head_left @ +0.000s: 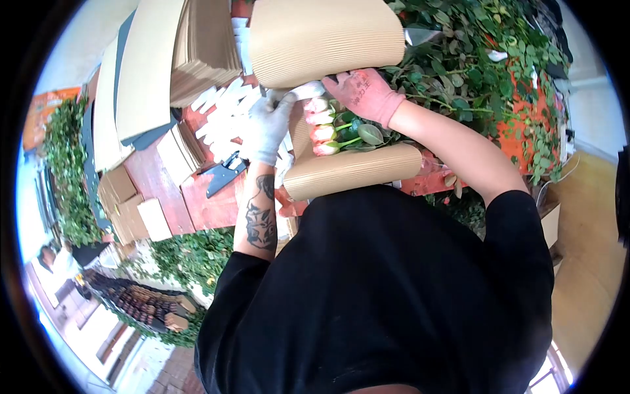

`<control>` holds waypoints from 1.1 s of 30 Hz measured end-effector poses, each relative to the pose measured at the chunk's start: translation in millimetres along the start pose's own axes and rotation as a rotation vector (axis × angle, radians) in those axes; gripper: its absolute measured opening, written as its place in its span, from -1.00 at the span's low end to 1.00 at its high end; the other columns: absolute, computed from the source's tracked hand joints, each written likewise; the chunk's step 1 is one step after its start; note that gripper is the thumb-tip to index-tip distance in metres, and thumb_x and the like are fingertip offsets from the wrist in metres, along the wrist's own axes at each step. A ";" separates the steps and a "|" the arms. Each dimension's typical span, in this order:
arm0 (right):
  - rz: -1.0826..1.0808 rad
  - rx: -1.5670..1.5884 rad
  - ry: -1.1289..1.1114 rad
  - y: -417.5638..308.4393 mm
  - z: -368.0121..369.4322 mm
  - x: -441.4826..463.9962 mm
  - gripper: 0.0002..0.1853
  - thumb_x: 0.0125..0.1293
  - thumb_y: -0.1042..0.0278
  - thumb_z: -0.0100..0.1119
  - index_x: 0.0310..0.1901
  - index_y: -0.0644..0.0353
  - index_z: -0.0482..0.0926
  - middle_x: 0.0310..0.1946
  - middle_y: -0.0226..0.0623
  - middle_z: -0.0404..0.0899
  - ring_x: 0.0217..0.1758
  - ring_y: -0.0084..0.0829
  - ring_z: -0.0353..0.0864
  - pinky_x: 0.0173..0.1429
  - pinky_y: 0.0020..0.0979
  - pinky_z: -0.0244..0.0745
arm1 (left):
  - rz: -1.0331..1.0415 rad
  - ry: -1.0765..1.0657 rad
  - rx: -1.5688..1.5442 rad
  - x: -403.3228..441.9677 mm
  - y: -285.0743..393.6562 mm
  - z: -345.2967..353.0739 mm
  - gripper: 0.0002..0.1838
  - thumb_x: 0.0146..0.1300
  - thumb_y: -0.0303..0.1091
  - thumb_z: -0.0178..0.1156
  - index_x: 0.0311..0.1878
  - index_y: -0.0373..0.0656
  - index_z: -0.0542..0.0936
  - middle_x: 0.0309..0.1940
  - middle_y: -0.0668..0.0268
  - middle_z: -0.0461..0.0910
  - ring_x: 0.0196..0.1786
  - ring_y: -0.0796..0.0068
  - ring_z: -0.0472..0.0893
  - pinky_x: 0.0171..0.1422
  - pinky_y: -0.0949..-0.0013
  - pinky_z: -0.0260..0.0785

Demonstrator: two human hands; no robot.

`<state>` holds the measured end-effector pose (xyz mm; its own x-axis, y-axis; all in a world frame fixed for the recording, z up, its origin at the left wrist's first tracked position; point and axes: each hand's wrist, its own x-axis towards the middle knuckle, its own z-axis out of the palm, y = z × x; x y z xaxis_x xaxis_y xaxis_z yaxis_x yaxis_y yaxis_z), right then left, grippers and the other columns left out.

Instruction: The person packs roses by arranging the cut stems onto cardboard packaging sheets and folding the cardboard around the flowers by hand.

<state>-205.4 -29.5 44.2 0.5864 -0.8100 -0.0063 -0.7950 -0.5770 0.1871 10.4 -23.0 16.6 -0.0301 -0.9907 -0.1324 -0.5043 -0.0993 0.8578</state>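
Note:
Several pink-and-cream roses [323, 131] with green leaves lie side by side on a sheet of corrugated cardboard [354, 172], whose near and far ends curl up. My left hand [268, 128], in a whitish glove, is at the left of the blooms, thumb and fingers closing on a white strip [308, 90] along their top. My right hand [365, 96], in a pink glove, rests over the upper side of the roses, fingers stretched toward the strip's right end. The far cardboard curl [328, 39] rises just beyond both hands. Part of the stems is hidden.
White strips [226, 115] are heaped left of my left hand, with a black stapler-like tool [224, 174] close by. Stacked cardboard [205, 49] stands at the back left. Leafy rose stems [459, 79] cover the right side of the red table [213, 209]. More greenery [197, 256] lies below left.

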 end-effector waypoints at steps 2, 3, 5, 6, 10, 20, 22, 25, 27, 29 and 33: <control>-0.023 -0.011 0.042 -0.5 3.8 -0.3 -0.68 0.24 0.34 -0.08 0.04 0.09 0.43 -0.05 -0.11 0.53 0.02 -0.18 0.54 0.04 -0.24 0.47 | 0.014 0.011 -0.101 -2.7 -9.1 -6.9 -0.78 0.21 -0.28 0.26 -0.33 -0.29 0.61 -0.51 0.41 0.55 -0.42 0.68 0.43 -0.31 0.50 0.32; -0.026 0.012 -0.028 -0.5 3.6 1.2 -0.67 0.25 0.33 -0.09 0.05 0.07 0.41 -0.06 -0.10 0.53 0.01 -0.14 0.54 0.04 -0.24 0.47 | 0.090 0.023 -0.059 -1.1 -14.6 -11.0 -0.79 0.21 -0.27 0.25 -0.35 -0.25 0.62 -0.59 0.38 0.53 -0.50 0.64 0.44 -0.37 0.48 0.31; -0.022 0.005 0.001 -1.2 5.3 -2.1 -0.68 0.25 0.33 -0.09 0.05 0.06 0.40 -0.07 -0.10 0.53 0.01 -0.14 0.54 0.02 -0.24 0.47 | 0.091 0.035 0.019 -5.0 -13.8 -16.0 -0.79 0.21 -0.28 0.25 -0.35 -0.26 0.62 -0.59 0.38 0.53 -0.50 0.64 0.44 -0.37 0.48 0.31; -0.033 -0.011 0.029 -2.0 5.8 -2.1 -0.69 0.25 0.33 -0.09 0.04 0.05 0.40 -0.08 -0.09 0.53 0.01 -0.14 0.53 0.00 -0.24 0.47 | 0.087 0.061 0.088 -8.8 -8.6 -22.0 -0.80 0.22 -0.29 0.25 -0.34 -0.26 0.63 -0.59 0.39 0.53 -0.50 0.65 0.43 -0.37 0.49 0.32; -0.034 0.020 0.080 -1.2 10.9 -3.5 -0.71 0.25 0.33 -0.08 0.02 0.07 0.40 -0.11 -0.09 0.54 -0.05 -0.16 0.56 -0.06 -0.24 0.48 | -0.055 0.129 0.294 -8.6 -43.7 -78.1 -0.72 0.22 -0.24 0.18 -0.17 -0.27 0.63 -0.43 0.16 0.66 -0.36 0.44 0.63 -0.23 0.37 0.45; -0.017 0.090 0.007 -0.2 7.2 0.8 -0.72 0.22 0.31 -0.05 -0.03 0.04 0.47 -0.14 -0.12 0.52 -0.13 -0.20 0.58 -0.12 -0.23 0.48 | 0.761 -0.337 0.425 -29.5 49.0 -24.3 -0.67 0.20 -0.40 0.06 0.04 -0.12 0.59 -0.05 0.17 0.61 -0.06 0.19 0.61 0.02 0.30 0.46; -0.042 0.023 0.100 3.4 6.3 -1.3 -0.71 0.22 0.31 -0.04 -0.02 0.04 0.47 -0.10 -0.10 0.50 -0.11 -0.19 0.58 -0.10 -0.22 0.48 | 0.739 -0.331 0.425 -17.0 39.7 -18.3 -0.66 0.18 -0.42 0.05 0.04 -0.13 0.58 -0.03 0.17 0.60 -0.04 0.20 0.61 0.04 0.30 0.45; -0.040 0.043 0.226 0.3 8.9 -3.9 -0.71 0.19 0.35 -0.03 -0.03 0.06 0.47 -0.06 -0.11 0.49 -0.03 -0.20 0.55 -0.07 -0.23 0.48 | 0.710 -0.347 0.400 -0.3 17.4 -11.7 -0.64 0.17 -0.47 0.03 0.05 -0.14 0.57 -0.02 0.17 0.60 -0.01 0.19 0.60 0.07 0.28 0.44; -0.022 0.103 0.041 2.3 -10.3 -2.4 -0.70 0.18 0.35 -0.01 -0.02 0.06 0.47 -0.06 -0.14 0.49 -0.03 -0.22 0.55 -0.07 -0.25 0.48 | 0.677 -0.354 0.355 3.7 14.1 -13.0 -0.64 0.16 -0.52 -0.01 0.02 -0.13 0.60 -0.05 0.15 0.61 -0.01 0.16 0.60 0.10 0.26 0.43; -0.047 0.159 0.121 -0.9 -18.0 -10.1 -0.77 0.20 0.36 -0.02 -0.12 0.04 0.53 -0.25 -0.21 0.56 -0.15 -0.30 0.59 -0.14 -0.33 0.47 | 0.611 -0.295 0.315 -1.9 23.2 -20.2 -0.65 0.16 -0.54 -0.01 -0.01 -0.14 0.61 -0.07 0.14 0.62 -0.01 0.16 0.60 0.11 0.25 0.43; -0.052 0.235 0.126 -5.9 -26.0 -11.3 -0.86 0.12 0.34 0.06 -0.31 0.07 0.58 -0.30 -0.24 0.56 -0.16 -0.28 0.59 -0.12 -0.31 0.47 | 0.573 -0.224 0.205 -0.3 21.6 -22.9 -0.65 0.13 -0.60 -0.02 -0.06 -0.15 0.63 -0.10 0.14 0.63 0.00 0.17 0.60 0.14 0.24 0.42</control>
<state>-203.3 -14.1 68.7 0.6306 -0.7675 0.1152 -0.7688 -0.6381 -0.0431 19.3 -27.0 46.6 -0.5116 -0.8360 0.1982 -0.5088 0.4807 0.7142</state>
